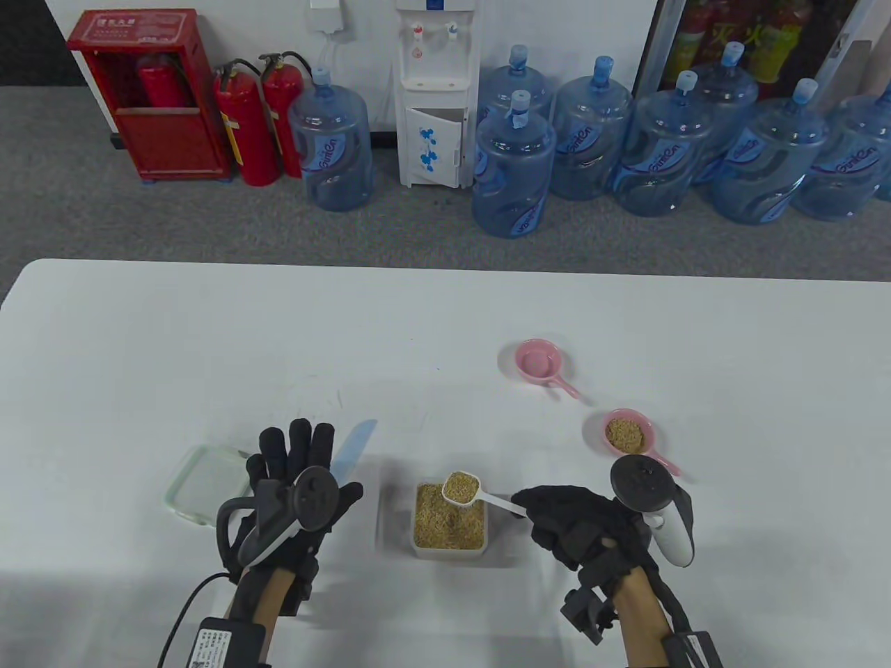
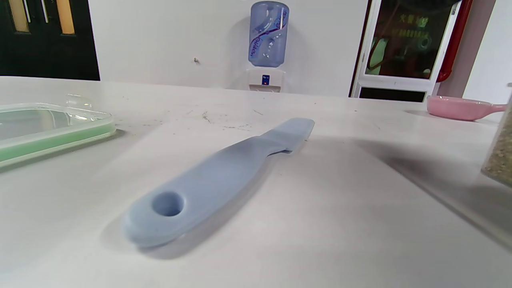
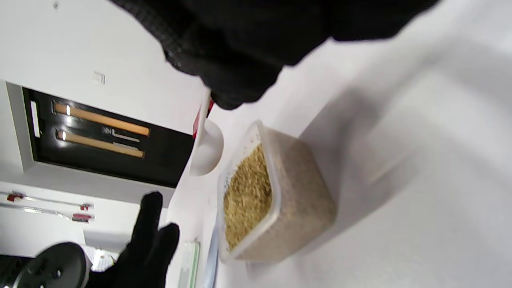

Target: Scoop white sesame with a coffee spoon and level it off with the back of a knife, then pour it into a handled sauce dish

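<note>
Table view: right hand pinches heaped coffee spoon; left hand spread

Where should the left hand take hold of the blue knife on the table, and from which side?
Grip the knife by its thick handle, the near end with the hole, coming down from above. It lies flat, blade pointing away, and the left hand hovers open over that end.

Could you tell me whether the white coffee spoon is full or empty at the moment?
Full: the white plastic coffee spoon, held in the right hand's grip over the clear sesame container, carries a heaped mound of sesame, not yet levelled.
</note>
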Demonstrator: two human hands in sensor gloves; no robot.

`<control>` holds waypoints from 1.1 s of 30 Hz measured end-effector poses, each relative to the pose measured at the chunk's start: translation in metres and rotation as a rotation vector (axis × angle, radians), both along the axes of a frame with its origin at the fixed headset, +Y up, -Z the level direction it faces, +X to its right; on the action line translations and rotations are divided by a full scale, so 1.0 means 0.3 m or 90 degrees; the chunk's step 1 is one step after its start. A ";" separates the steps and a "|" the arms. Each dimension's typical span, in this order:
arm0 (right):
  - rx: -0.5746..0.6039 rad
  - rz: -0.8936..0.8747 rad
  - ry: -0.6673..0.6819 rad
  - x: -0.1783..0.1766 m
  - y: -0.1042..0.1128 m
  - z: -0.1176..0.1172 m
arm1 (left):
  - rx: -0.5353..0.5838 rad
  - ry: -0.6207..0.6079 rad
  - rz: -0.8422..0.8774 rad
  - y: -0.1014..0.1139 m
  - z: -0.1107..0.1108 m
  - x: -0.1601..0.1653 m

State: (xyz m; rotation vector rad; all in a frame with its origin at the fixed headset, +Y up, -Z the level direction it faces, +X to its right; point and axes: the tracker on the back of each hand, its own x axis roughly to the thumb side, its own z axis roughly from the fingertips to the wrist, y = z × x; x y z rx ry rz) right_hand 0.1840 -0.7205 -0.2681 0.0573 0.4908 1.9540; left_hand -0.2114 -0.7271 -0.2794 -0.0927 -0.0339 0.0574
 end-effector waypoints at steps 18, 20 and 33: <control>0.031 -0.022 -0.374 0.349 -0.036 0.017 | -0.020 -0.013 0.000 -0.004 -0.004 0.009; 0.030 0.012 -0.402 0.370 -0.041 0.021 | -0.021 -0.014 0.001 -0.004 -0.005 0.009; 0.117 0.441 -0.438 0.338 -0.009 0.014 | -0.035 -0.023 -0.003 -0.006 -0.006 0.015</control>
